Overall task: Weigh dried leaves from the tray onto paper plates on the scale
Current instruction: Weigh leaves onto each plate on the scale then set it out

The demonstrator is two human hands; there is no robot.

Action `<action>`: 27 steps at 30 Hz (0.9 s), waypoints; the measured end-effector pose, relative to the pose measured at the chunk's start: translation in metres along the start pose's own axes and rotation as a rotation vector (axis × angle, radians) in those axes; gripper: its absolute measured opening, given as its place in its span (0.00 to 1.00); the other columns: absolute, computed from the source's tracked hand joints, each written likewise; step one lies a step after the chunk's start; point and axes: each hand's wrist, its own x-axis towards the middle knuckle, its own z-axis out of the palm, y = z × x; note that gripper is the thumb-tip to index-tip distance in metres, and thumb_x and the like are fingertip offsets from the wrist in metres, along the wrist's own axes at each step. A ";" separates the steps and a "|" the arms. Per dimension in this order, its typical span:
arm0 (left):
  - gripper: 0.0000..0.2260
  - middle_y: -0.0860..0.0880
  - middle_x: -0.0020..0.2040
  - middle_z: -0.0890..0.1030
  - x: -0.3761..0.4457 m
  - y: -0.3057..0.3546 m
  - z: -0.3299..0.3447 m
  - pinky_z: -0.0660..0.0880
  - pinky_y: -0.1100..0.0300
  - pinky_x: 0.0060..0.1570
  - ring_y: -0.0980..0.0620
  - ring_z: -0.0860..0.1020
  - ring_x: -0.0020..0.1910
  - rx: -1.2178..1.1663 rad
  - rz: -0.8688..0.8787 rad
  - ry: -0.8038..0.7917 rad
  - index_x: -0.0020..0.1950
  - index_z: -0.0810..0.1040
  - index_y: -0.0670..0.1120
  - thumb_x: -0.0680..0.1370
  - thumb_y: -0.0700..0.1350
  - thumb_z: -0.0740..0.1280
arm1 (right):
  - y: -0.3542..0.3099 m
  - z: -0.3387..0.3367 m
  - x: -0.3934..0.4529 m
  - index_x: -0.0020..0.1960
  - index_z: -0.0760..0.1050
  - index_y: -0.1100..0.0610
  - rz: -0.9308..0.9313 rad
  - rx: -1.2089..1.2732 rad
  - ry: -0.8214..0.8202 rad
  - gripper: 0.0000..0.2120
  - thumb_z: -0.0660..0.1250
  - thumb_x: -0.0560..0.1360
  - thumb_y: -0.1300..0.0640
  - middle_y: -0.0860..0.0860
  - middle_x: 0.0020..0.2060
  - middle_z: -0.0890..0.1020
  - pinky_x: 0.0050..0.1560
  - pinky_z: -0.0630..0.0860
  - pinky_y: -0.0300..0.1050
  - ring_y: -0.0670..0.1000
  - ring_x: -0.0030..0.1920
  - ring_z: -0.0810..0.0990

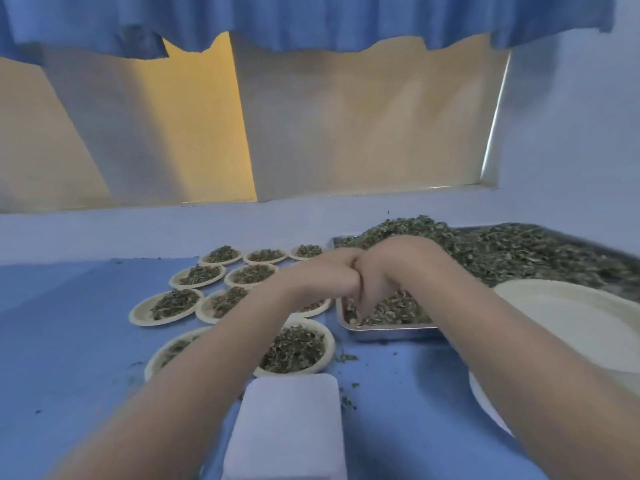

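A metal tray (388,330) heaped with dried leaves (502,251) stands at the right. My left hand (329,275) and my right hand (391,268) are pressed side by side over the tray's near left corner. Their fingers curl down into the leaves and gather a clump, and the fingertips are partly hidden. The white scale (287,424) sits near me in the middle with nothing on its top. A paper plate (298,344) filled with leaves lies just beyond the scale, under my left forearm.
Several more filled paper plates (166,308) lie in rows on the blue table (69,341) to the left. A stack of empty paper plates (571,323) sits at the right, partly under my right forearm. Loose leaf crumbs (346,357) lie near the scale.
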 end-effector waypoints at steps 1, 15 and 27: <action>0.19 0.48 0.56 0.76 0.007 0.014 0.012 0.75 0.57 0.51 0.54 0.75 0.53 -0.002 0.021 -0.012 0.58 0.73 0.44 0.71 0.28 0.62 | 0.018 0.008 -0.010 0.66 0.72 0.51 0.028 0.009 0.007 0.25 0.70 0.72 0.43 0.47 0.57 0.74 0.55 0.75 0.48 0.53 0.52 0.76; 0.28 0.47 0.60 0.73 0.093 0.073 0.154 0.67 0.63 0.36 0.55 0.71 0.45 -0.109 -0.055 0.136 0.73 0.62 0.44 0.74 0.42 0.66 | 0.205 0.141 -0.080 0.61 0.73 0.59 0.469 0.295 0.286 0.15 0.61 0.77 0.54 0.56 0.59 0.78 0.56 0.75 0.49 0.57 0.59 0.75; 0.11 0.43 0.40 0.76 0.094 0.084 0.133 0.63 0.59 0.31 0.48 0.70 0.37 0.014 -0.004 0.296 0.50 0.79 0.35 0.73 0.32 0.59 | 0.210 0.134 -0.071 0.50 0.76 0.61 0.591 0.495 0.582 0.13 0.56 0.73 0.72 0.59 0.46 0.79 0.41 0.74 0.43 0.58 0.46 0.78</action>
